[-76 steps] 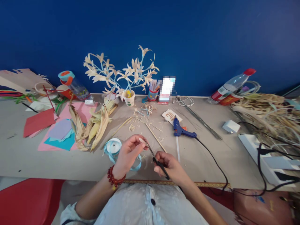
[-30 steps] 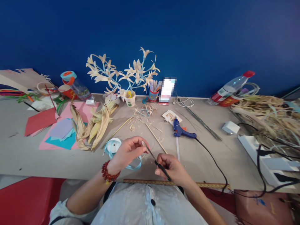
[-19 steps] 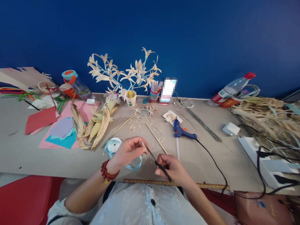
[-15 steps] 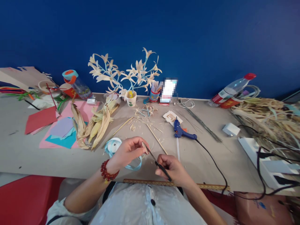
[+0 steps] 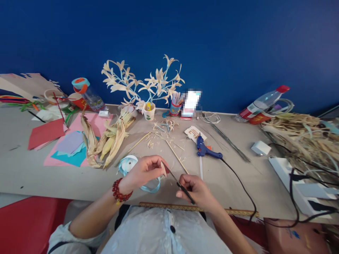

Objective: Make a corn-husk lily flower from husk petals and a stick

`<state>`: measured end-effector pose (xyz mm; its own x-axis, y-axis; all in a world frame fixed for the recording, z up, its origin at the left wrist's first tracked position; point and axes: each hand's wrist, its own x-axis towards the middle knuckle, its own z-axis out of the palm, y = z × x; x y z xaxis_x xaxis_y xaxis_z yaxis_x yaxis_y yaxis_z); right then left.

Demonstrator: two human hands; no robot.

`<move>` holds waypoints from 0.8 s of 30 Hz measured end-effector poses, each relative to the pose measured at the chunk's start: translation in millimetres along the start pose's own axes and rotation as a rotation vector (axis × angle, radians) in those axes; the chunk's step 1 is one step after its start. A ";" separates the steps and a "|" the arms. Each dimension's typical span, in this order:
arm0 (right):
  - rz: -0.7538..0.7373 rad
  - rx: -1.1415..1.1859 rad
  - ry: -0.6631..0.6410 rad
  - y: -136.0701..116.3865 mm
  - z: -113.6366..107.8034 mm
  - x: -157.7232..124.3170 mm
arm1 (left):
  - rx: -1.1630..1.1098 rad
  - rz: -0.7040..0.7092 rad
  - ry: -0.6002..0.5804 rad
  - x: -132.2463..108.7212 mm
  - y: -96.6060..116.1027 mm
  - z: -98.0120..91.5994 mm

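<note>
My left hand point(image 5: 144, 171) is closed in a pinch on a small pale petal-shaped piece of corn husk point(image 5: 163, 169). Black-handled scissors point(image 5: 186, 192) are gripped in my right hand point(image 5: 198, 191), their narrow blades pointing up and left to the husk piece. Whether the blades touch it is too small to tell. Just behind my left wrist lies a roll of light blue ribbon point(image 5: 129, 163), with a loose loop point(image 5: 152, 188) under the hand. Beyond both hands, thin straw-coloured stalks point(image 5: 177, 156) and husk scraps point(image 5: 150, 144) are scattered on the table.
A blue glue gun point(image 5: 206, 151) lies right of centre, its black cord running toward the front edge. White husk flowers point(image 5: 159, 83) stand in a paper cup point(image 5: 148, 112) at the back. Dried corn husks point(image 5: 115, 144) and coloured paper point(image 5: 47, 134) lie left; a power strip point(image 5: 288, 176) lies right.
Both hands keep nearly the same place and hold. The husk piece is turned slightly between my left fingers, and the view has shifted a little.
</note>
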<state>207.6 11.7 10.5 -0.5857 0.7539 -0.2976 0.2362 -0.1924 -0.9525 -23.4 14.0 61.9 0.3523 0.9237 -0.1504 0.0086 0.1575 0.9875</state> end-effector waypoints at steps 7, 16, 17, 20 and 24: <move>0.083 -0.155 0.098 8.0 -4.1 -6.9 | -0.110 0.001 0.018 0.1 -7.5 -1.7; 0.126 -1.086 0.243 7.2 1.2 -18.3 | -0.197 -0.017 0.111 0.5 -19.0 2.5; 0.131 -1.131 0.239 6.6 2.1 -18.1 | -0.194 -0.008 0.114 0.8 -19.6 3.3; 0.127 -1.234 0.215 5.9 4.7 -15.7 | -0.173 0.020 0.130 1.1 -20.4 5.8; 0.216 -1.278 0.168 6.0 8.5 -9.4 | -0.178 0.028 0.148 1.1 -22.5 9.7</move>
<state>207.9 -1.9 7.0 -0.3620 0.8696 -0.3359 0.9322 0.3403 -0.1237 -14.2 8.2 40.0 0.2094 0.9675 -0.1417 -0.1689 0.1785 0.9693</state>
